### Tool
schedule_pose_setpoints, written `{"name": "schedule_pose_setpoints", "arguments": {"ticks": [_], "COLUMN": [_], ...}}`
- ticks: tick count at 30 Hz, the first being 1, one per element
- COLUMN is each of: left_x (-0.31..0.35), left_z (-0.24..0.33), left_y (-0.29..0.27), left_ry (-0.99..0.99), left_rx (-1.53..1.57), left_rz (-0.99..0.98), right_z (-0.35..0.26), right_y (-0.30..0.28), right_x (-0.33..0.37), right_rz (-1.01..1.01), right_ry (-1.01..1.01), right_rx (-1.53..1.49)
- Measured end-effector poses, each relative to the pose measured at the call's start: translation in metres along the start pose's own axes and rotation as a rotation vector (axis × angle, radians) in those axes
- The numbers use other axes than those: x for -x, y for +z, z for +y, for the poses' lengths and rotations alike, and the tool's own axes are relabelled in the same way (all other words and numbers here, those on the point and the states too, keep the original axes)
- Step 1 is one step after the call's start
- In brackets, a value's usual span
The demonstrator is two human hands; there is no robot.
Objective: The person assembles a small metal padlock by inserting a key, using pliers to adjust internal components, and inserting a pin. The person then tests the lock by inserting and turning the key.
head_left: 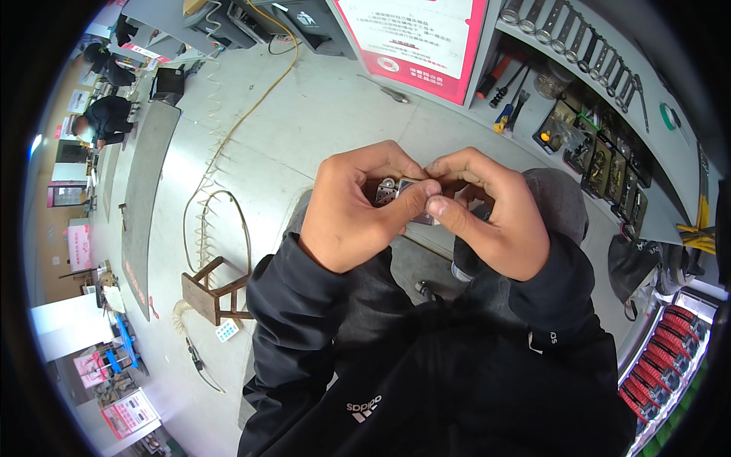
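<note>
Over my lap, a small silvery flip-top lighter [385, 193] sits between my two hands, its perforated metal chimney and wheel showing. My left hand [352, 215] is closed round the lighter, thumb pressed along its shiny case. Curled in from the other side, my right hand [499, 217] pinches at the same piece, its thumb tip against the left thumb. The fingers cover most of the case, and whether the insert sits fully inside it cannot be seen.
At the right, a shelf holds a row of wrenches [563, 39] and trays of small parts [605, 164]. Screwdrivers [504, 118] lie nearby. A wooden stool [202, 298] and a yellow hose [263, 97] are on the floor at left. Another person [109, 118] bends over, far left.
</note>
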State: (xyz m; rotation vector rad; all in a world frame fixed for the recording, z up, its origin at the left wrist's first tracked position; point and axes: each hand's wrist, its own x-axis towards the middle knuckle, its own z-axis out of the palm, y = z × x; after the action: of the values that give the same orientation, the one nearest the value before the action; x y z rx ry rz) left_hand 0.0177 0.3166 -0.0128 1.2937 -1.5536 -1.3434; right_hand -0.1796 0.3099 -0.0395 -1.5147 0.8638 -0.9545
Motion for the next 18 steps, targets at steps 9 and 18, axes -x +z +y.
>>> {"name": "schedule_pose_setpoints", "arguments": {"ticks": [9, 18], "left_x": [0.010, 0.016], "left_z": [0.007, -0.001], "left_y": [0.009, 0.002], "left_ry": [0.076, 0.430], "left_rx": [0.106, -0.025], "left_rz": [0.147, 0.181], "right_z": [0.003, 0.008], "right_y": [-0.011, -0.009], "right_x": [-0.001, -0.002], "right_rz": [-0.033, -0.019], "right_ry": [0.191, -0.097], "right_rx": [-0.307, -0.165]}}
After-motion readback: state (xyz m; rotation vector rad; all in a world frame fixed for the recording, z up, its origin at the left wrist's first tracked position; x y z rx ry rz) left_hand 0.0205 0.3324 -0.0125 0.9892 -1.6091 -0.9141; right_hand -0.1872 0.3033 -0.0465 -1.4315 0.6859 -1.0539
